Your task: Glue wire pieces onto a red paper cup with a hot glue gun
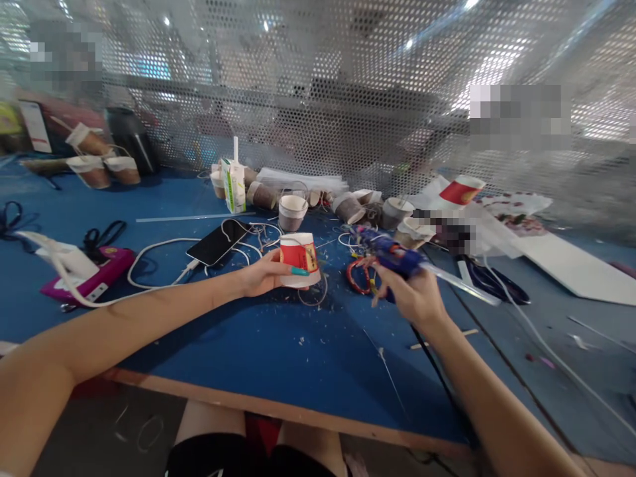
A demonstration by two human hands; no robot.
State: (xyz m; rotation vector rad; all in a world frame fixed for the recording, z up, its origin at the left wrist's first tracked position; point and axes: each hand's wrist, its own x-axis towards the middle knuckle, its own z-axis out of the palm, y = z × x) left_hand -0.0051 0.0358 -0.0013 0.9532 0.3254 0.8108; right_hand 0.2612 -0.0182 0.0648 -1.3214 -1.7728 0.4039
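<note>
Paper cup above the blue table, pinched between thumb and fingers of the left hand, right hand curled round a glue gun; stray glue could reach the pinching fingers if aim wavers.

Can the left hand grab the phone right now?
Probably not right away: the left hand is busy holding a red cup. With that hand free, it likely could, since the phone lies close by, with just white cable in the way.
</note>
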